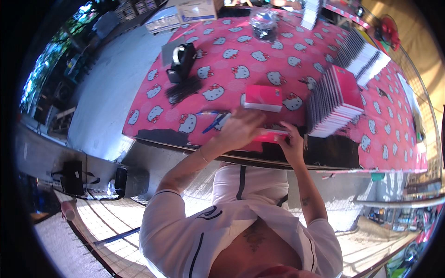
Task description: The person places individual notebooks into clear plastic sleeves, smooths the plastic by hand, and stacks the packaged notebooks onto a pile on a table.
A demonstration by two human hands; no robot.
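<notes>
At the table's near edge, my right hand (293, 142) grips a pink-covered booklet (269, 137) by its right side, thumb and fingers closed on it. Motion blurs my left hand (242, 124), which lies over the booklet's left part; its fingers are too smeared to read. Just beyond the hands lies a small stack of pink-covered booklets (263, 96). To the right of my right hand stands a tall, leaning stack of the same kind of booklets (337, 99). A blue pen (214, 123) rests left of my left hand.
The table has a pink cat-patterned cover (222, 69), torn to black along the near edge. A black tape dispenser (181, 64) and dark strips (183, 91) lie at left. A clear plastic container (263, 25) stands far back; another booklet stack (363, 56) sits far right. Cartons (197, 11) stand beyond.
</notes>
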